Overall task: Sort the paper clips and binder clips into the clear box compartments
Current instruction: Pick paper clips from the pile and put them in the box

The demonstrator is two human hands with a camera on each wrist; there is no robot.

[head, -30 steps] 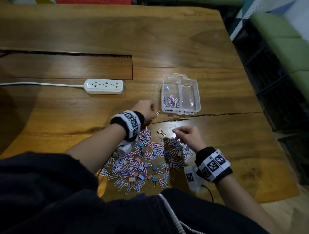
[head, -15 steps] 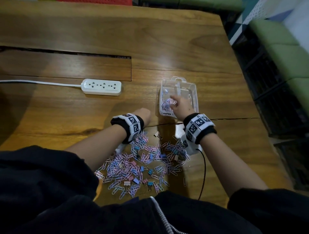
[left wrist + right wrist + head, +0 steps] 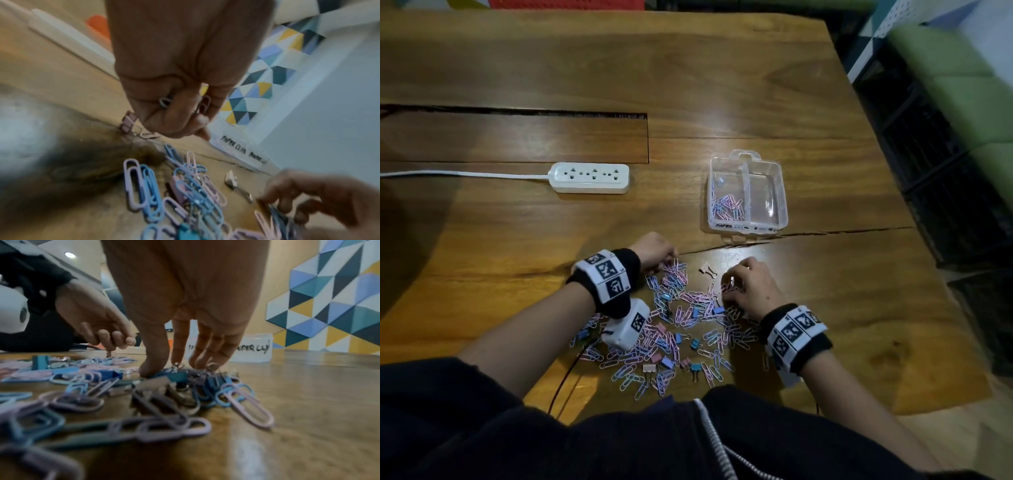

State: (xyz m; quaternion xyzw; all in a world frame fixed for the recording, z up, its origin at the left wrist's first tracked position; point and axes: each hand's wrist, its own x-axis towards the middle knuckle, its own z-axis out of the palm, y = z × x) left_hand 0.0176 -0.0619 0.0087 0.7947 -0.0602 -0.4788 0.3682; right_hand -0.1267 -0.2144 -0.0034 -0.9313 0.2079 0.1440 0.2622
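A clear box (image 3: 785,205) stands on the wooden table; its left compartment holds pink and blue paper clips (image 3: 726,207), and its right one looks bare. A pile of paper clips and small binder clips (image 3: 674,329) lies in front of me. My left hand (image 3: 657,251) is at the pile's far left edge, curled in a fist round a few paper clips (image 3: 202,104). My right hand (image 3: 746,287) is down on the pile's right side, thumb and fingertips (image 3: 149,369) pinching a cluster of clips. A beige binder clip (image 3: 708,269) lies alone between the hands.
A white power strip (image 3: 590,177) with its cord lies at the left rear. A crack (image 3: 825,233) runs across the table just in front of the box. The table's right edge (image 3: 928,274) drops off to a dark floor.
My right hand went from the pile to the box's left compartment and has come back to the pile. The left hand has shifted slightly back toward the pile's edge.
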